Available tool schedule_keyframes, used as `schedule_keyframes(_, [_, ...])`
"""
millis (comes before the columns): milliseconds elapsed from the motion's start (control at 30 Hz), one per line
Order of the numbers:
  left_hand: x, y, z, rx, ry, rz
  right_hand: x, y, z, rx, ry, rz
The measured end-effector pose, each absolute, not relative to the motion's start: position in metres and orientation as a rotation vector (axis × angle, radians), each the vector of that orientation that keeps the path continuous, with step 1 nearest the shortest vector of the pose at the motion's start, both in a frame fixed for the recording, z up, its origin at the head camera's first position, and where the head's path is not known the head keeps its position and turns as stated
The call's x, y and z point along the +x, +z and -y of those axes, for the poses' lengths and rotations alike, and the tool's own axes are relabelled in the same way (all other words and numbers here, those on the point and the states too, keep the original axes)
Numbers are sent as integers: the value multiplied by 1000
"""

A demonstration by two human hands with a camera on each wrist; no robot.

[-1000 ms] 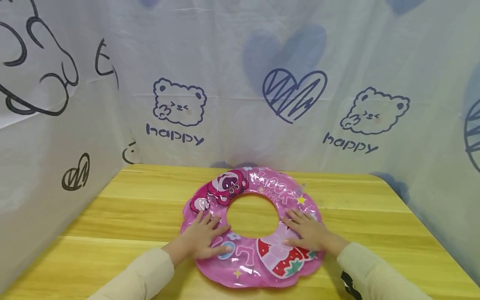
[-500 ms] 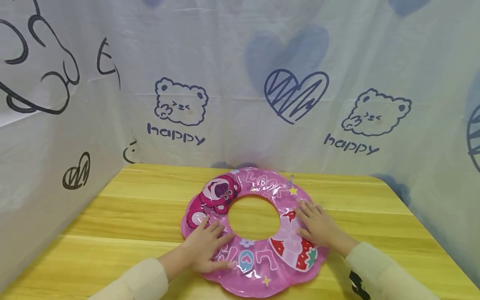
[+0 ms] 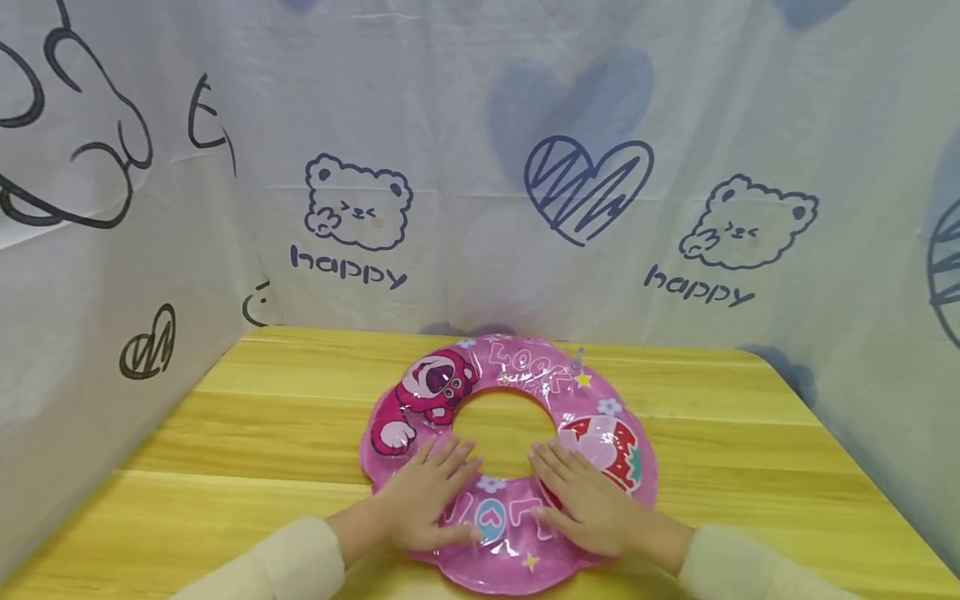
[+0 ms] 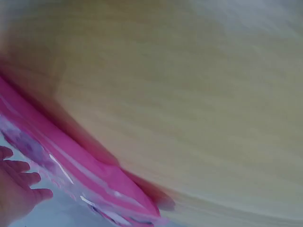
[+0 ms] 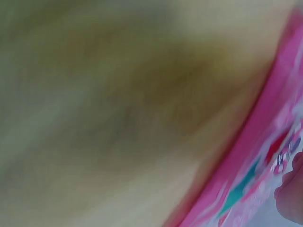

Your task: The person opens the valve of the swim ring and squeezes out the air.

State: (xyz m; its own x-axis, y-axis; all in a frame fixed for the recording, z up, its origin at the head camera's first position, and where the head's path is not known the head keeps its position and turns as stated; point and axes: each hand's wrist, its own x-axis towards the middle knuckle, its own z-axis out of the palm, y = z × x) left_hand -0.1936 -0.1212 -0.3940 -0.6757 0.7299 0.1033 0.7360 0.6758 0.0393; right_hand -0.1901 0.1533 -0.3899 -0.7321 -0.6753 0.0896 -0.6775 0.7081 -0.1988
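Observation:
A pink inflatable swim ring lies flat on the table, printed with a dark pink bear, strawberries and lettering. My left hand rests on its near left part, fingers spread and pointing at the hole. On the near right part is my right hand, its fingers straight and partly covering the strawberry print. A small clear valve stands up at the ring's far right. In the left wrist view the ring's pink side runs beside the spread fingers. The right wrist view shows the opposite side, blurred.
The yellow wood-grain table reaches back to a white cloth printed with bears, hearts and "happy". The cloth also hangs along the left and right sides.
The swim ring has turned counterclockwise, its bear and lettering shifting round. My right hand went outward to the right edge, then came back toward the near middle. The left hand stays near its place.

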Motion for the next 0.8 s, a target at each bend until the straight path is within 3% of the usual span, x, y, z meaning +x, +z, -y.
schedule_keyframes(800, [-176,-414,104,-1211,-141,2923,-173,-419,-143,1243,427,2903])
